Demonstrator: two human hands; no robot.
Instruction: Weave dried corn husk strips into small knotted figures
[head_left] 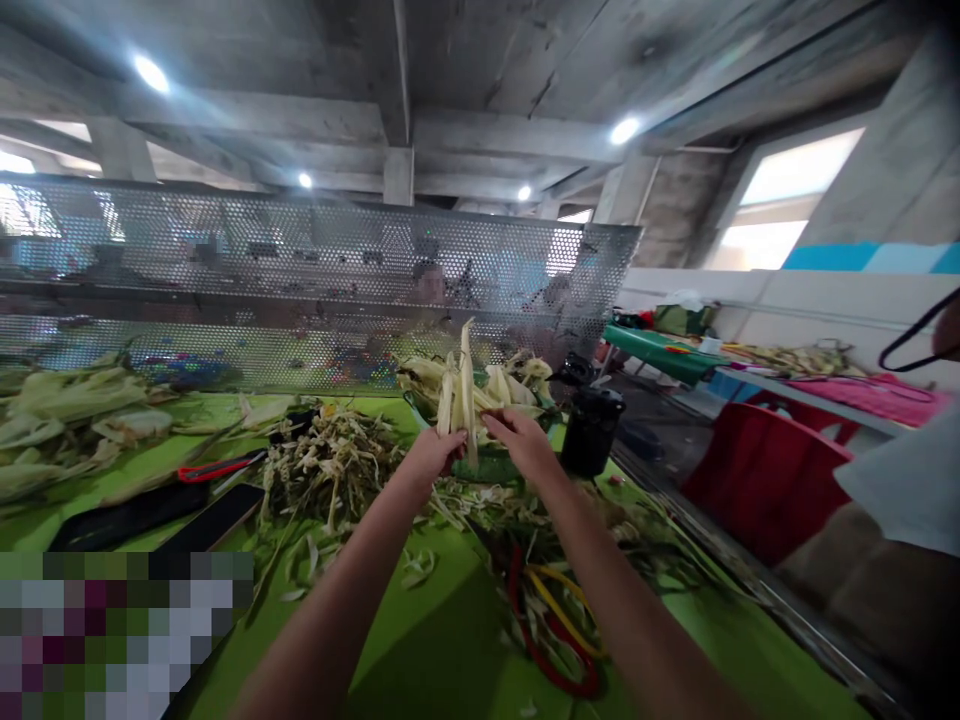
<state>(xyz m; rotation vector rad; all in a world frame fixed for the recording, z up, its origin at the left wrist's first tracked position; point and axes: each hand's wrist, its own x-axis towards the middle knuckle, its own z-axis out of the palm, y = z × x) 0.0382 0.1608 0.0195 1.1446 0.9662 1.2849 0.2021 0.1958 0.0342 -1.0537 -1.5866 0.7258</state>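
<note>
Beyond the red-handled scissors (517, 605), the left hand (436, 450) pinches the pale husk strips (467, 393) low down, ideally lightly, while the right hand (525, 442), its grip impossible to tell, should steady them uncreased before the green basket (491, 470) of husks.

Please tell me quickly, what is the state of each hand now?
Left hand: closed, holding pale corn husk strips.
Right hand: close beside the strips; whether it grips cannot be told.

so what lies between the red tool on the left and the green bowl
A heap of dry plant scraps, and nearer the bowl the left hand; the head view shows this.
</note>
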